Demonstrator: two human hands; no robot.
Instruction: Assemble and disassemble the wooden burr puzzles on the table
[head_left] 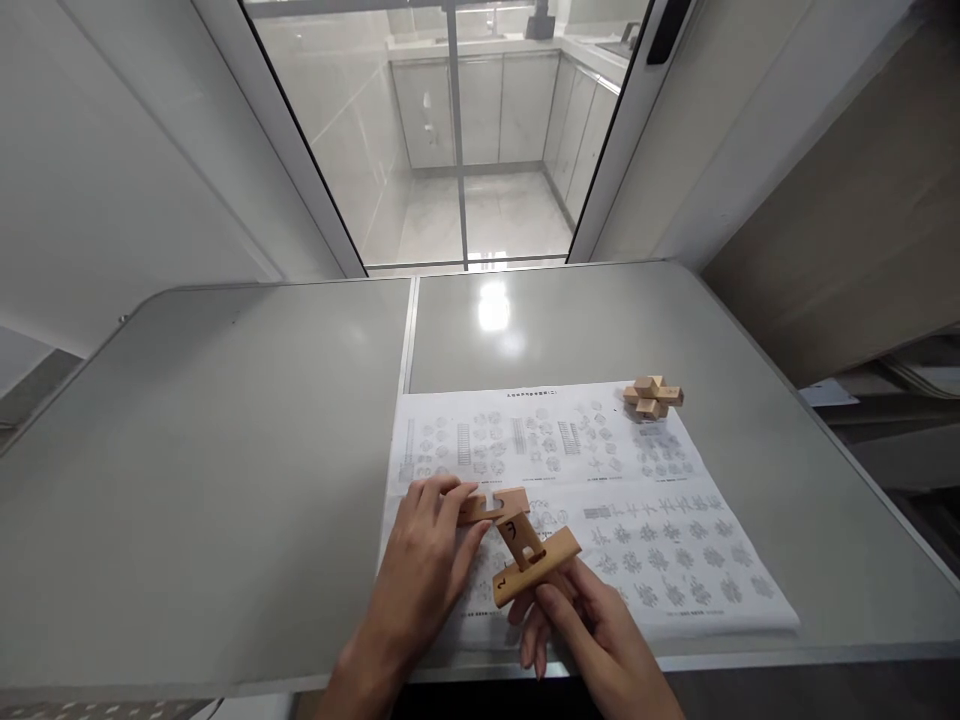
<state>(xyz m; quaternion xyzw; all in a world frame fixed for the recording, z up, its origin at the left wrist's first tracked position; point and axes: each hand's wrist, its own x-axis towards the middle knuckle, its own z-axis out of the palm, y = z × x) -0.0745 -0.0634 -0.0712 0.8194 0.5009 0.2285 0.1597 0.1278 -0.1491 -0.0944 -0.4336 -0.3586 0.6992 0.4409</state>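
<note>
My left hand [421, 560] is closed on the left end of a notched wooden puzzle piece [512, 501], which has a rounded cut-out along its upper side. In my right hand [596, 625] are two joined wooden puzzle pieces [555, 553], one crossing the other; the lower bar bears a handwritten 2 and the upper one another dark mark. A small opening shows where they meet. The upper bar's end is close to the left-hand piece; I cannot tell whether they touch. Beneath both hands lies a printed instruction sheet [679, 500] with rows of small diagrams.
An assembled wooden burr puzzle [654, 397] sits on the sheet's far right corner. The grey folding table [247, 480] has a pale seam [410, 330] across it. Beyond the far edge stands a glass door [463, 140], and a brown panel [840, 210] is on the right.
</note>
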